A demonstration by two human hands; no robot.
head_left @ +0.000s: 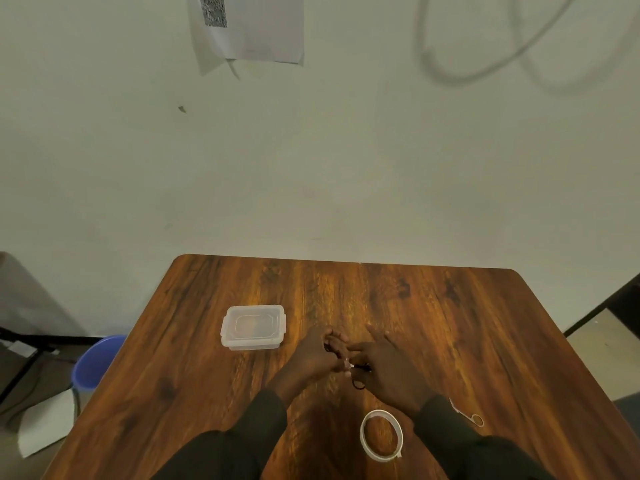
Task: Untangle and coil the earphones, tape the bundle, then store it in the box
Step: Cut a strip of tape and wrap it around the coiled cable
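Both hands meet over the middle of the wooden table (450, 323). My left hand (317, 355) and my right hand (388, 365) together hold the black earphones (358, 381), mostly hidden between the fingers; a small dark loop of cable pokes out below. A bit of pale tape seems to sit at my fingertips. The clear plastic box (254, 326) stands with its lid on, to the left of my hands. A white tape roll (381, 434) lies flat near the front edge, just below my right wrist.
Small scissors (467, 414) lie by my right sleeve. A blue bin (95, 362) stands on the floor left of the table. The table's far edge meets a pale wall with a paper sheet (249, 26) taped on it.
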